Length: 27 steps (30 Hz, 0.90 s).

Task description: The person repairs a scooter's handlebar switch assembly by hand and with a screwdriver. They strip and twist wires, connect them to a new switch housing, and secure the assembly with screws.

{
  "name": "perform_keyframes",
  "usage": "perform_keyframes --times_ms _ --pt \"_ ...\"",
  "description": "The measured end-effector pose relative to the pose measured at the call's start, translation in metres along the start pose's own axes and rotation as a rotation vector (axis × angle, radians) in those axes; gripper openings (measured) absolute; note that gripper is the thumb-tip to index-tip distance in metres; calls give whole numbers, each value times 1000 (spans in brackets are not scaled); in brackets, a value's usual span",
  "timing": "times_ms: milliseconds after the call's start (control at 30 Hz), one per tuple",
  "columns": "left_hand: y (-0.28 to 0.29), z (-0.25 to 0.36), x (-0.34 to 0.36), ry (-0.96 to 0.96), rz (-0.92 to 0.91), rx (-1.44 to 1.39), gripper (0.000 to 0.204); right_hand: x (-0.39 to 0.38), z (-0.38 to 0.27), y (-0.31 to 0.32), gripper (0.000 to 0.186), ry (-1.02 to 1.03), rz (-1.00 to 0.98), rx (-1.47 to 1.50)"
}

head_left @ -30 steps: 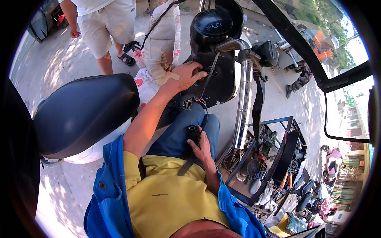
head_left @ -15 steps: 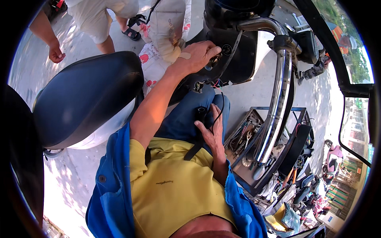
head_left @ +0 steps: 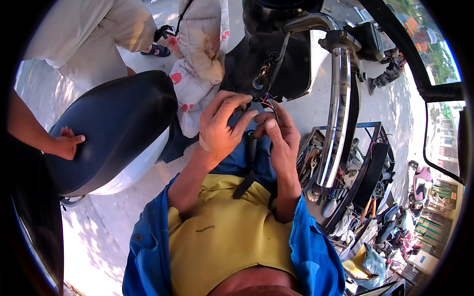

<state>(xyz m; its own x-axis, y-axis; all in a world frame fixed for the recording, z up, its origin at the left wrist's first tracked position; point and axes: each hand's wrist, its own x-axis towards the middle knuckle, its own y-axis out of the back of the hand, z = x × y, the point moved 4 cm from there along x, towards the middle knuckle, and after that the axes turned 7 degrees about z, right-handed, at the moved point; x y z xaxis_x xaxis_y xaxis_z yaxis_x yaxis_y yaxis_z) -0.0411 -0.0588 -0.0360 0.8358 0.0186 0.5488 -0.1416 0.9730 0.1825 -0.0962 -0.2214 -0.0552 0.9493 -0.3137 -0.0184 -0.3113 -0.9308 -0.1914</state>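
Observation:
Both my hands meet in front of the scooter's black front panel [head_left: 242, 64], above my knees. My left hand [head_left: 222, 123] is closed in a pinch on something small and dark, mostly hidden by its fingers. Thin coloured wires [head_left: 267, 101] run between the two hands. My right hand [head_left: 281, 135] has its thumb and fingers closed at the lower end of these wires. Beyond them, a key with a metal ring [head_left: 260, 77] hangs at the panel. A black tube-like piece [head_left: 251, 145] rests over my jeans.
Chrome handlebar tubing [head_left: 339, 108] curves down at the right. Beside it stands a metal-framed tool box [head_left: 353, 197] full of tools. A black scooter seat [head_left: 118, 123] lies to the left, with another person's hand [head_left: 68, 143] on it. A quilted cover [head_left: 197, 64] hangs farther back.
My left hand has come back from the key area toward me, and my right hand has risen from my lap to the wires. The other person has moved closer and put a hand on the seat.

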Motion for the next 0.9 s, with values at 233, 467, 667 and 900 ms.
perform_keyframes --times_ms 233,467,667,900 --pt "-18 4 8 -332 58 143 29 18 -6 2 30 -142 80 98" --pt "-21 3 7 -285 73 190 14 26 -5 -3 19 -146 71 112" --pt "-28 -17 -4 561 -80 -272 20 29 -4 -6 14 -143 58 132" --pt "-30 -17 0 977 -109 -709 25 30 -2 -11 14 -189 25 198"
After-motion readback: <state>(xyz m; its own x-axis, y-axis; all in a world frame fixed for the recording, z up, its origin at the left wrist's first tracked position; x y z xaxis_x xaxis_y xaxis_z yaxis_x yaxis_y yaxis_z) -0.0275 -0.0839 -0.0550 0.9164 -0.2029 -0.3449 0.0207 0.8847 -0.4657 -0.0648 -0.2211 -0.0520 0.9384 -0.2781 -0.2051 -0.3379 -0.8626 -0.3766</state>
